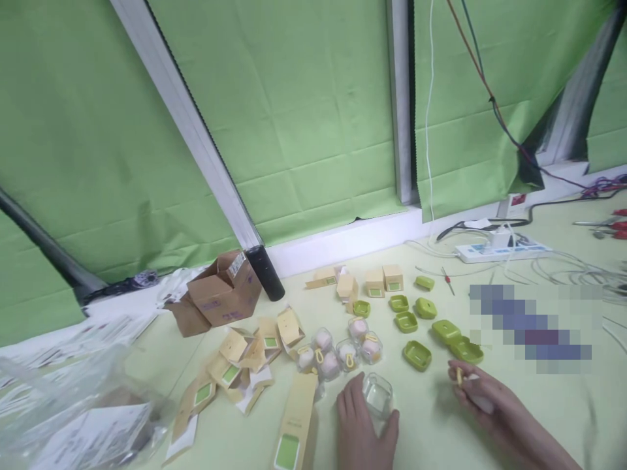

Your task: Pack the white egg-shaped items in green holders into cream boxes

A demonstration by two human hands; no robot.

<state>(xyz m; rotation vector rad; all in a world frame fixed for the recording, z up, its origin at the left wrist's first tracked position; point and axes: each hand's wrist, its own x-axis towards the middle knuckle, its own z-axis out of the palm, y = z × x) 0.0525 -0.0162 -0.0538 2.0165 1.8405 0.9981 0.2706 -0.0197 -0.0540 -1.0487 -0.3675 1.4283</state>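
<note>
Near the front edge, my left hand point(362, 424) is curved around a clear plastic case point(377, 394) standing on the table, thumb on its right and fingers on its left. My right hand point(482, 398), farther right, pinches a small yellow loop point(459, 376), with a whitish object point(480, 393) partly hidden in its fingers. Several clear cases with pale pink balls and yellow loops point(330, 363) sit behind and left of my left hand. Several green trays point(417, 355) lie between and beyond my hands. A long cream box point(297, 418) lies left of my left hand.
Opened cream packages point(231, 372) lie at the left, before a cardboard box point(225, 290) and a black cylinder point(265, 272). Small boxes point(375, 282) stand at the back. A power strip point(504, 250), cables and a screwdriver point(447, 281) are at the right. Plastic wrapping point(98, 424) fills the front left.
</note>
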